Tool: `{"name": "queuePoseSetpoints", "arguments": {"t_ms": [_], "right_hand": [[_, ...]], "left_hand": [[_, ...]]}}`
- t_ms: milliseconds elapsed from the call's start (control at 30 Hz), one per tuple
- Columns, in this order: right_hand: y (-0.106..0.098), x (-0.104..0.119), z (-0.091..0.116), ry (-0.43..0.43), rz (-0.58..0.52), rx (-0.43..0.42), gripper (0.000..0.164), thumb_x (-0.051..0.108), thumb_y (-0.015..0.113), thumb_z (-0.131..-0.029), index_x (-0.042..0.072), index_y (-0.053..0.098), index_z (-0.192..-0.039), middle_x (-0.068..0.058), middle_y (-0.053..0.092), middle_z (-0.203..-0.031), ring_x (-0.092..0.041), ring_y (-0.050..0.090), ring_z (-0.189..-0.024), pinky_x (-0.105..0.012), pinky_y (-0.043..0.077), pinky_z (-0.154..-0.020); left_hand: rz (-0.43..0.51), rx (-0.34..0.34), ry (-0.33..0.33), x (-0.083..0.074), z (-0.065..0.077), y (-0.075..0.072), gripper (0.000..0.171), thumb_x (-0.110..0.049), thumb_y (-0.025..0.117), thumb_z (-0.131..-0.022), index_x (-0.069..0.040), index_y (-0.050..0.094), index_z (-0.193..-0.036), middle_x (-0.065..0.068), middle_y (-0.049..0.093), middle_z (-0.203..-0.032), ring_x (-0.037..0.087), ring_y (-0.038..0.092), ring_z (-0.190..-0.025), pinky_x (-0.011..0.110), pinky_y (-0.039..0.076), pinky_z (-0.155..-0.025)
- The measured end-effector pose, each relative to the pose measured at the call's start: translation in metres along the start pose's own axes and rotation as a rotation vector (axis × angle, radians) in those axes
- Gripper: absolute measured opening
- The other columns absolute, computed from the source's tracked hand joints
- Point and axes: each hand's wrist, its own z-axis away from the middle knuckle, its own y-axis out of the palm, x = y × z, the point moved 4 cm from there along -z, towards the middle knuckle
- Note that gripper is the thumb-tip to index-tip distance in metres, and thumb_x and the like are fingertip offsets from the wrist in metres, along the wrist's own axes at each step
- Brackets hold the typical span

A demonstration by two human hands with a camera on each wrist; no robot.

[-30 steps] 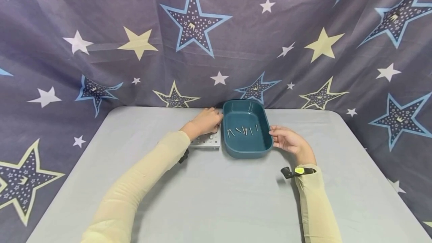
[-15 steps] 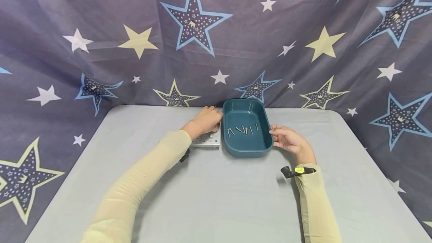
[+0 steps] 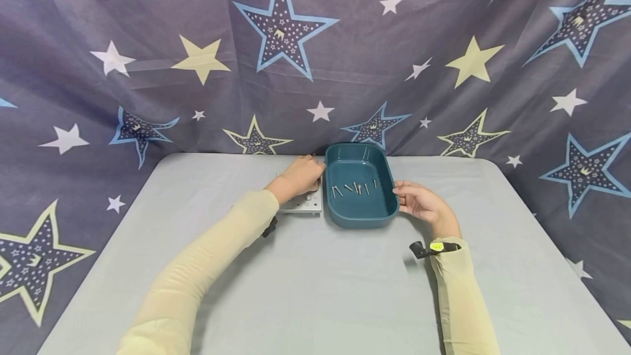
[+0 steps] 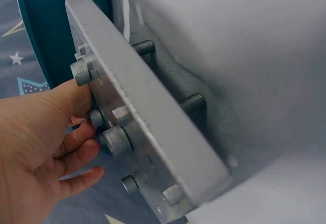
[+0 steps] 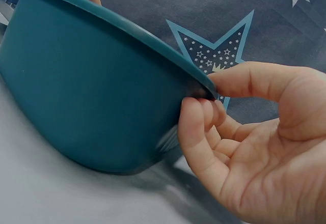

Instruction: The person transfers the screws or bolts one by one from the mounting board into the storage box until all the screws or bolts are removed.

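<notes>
A silver metal plate (image 3: 304,205) lies left of a dark teal tray (image 3: 362,218). My left hand (image 3: 299,176) is over its far part. In the left wrist view, several knurled-head screws stand in the plate (image 4: 141,102), and threaded ends stick out underneath. My left thumb and curled fingers pinch one screw (image 4: 95,117) by its head. At the tray's right side, my right hand (image 3: 419,202) grips the rim between thumb and curled fingers, as the right wrist view shows. Several loose screws (image 3: 359,188) lie on the tray's floor.
A pale grey cloth (image 3: 315,284) covers the table. Behind its far edge hangs a dark curtain (image 3: 345,59) with printed stars, close to the tray's back. The left side of the tray stands right beside the plate.
</notes>
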Motion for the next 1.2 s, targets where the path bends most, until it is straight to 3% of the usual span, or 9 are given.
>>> {"name": "queuePoseSetpoints", "arguments": {"t_ms": [1200], "right_hand": [[0.0008,-0.0004,-0.0008,0.002,-0.020,-0.023,0.030,0.000,0.030,-0.107,0.009,0.059,-0.108,0.003,0.071,-0.092,-0.008,0.069,-0.083,-0.026,0.058,-0.080]], "left_hand": [[0.009,-0.039,0.026,0.0018,-0.0011,0.0037,0.029,-0.015,0.073,-0.088,-0.002,0.070,-0.114,0.013,0.071,-0.110,0.030,0.062,-0.105,0.042,0.051,-0.101]]}}
